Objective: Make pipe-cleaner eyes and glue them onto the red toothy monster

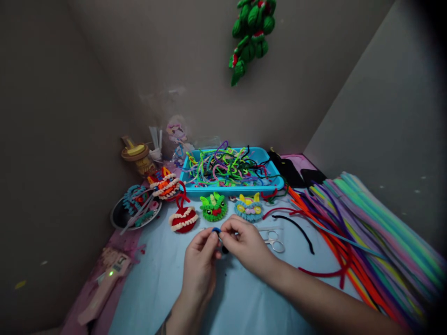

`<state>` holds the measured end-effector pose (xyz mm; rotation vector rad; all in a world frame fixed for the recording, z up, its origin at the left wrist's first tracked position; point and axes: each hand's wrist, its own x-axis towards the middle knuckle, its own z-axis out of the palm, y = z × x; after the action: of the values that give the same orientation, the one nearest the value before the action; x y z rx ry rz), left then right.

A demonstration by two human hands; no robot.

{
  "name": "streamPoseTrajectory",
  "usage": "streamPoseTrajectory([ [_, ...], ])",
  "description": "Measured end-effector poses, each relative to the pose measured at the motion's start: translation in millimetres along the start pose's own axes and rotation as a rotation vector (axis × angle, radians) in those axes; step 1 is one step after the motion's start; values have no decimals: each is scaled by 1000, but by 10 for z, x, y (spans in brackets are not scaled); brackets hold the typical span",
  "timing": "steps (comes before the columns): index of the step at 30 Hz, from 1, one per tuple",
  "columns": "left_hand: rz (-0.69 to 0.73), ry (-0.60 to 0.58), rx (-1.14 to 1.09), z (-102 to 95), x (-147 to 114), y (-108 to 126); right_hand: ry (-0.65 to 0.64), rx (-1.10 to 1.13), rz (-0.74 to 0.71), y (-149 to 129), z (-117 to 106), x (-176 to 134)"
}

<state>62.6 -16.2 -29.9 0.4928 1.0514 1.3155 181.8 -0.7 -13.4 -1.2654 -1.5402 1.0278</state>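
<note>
My left hand [200,263] and my right hand [247,242] meet above the blue cloth, fingertips pinched on a short dark blue piece of pipe cleaner [216,230]. Most of that piece is hidden by the fingers. A small black bit [225,250] shows just below them; whether it is joined to the blue piece I cannot tell. Beyond my hands sit a green pipe-cleaner lion head [213,208], a light blue and yellow one [248,209], and a red one with cream trim [183,219]. Small scissors [275,244] lie beside my right wrist.
A blue tray [230,190] of tangled pipe-cleaner scraps stands at the back. Long colourful pipe cleaners [377,232] fill the right side. On the left are a metal bowl [117,218], a glue gun [106,284] with a lit green light, and a lidded cup [141,160].
</note>
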Motion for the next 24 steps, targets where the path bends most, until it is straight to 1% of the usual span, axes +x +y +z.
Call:
streamPoseTrajectory([
  [9,32,1,5,9,25,-10,-11,11,-4,14,17,-22],
  [17,12,5,-35,2,1,1,-13,7,-10,5,28,-20],
  [24,66,10,-38,17,-14,-21,-8,25,3,3,55,-39],
])
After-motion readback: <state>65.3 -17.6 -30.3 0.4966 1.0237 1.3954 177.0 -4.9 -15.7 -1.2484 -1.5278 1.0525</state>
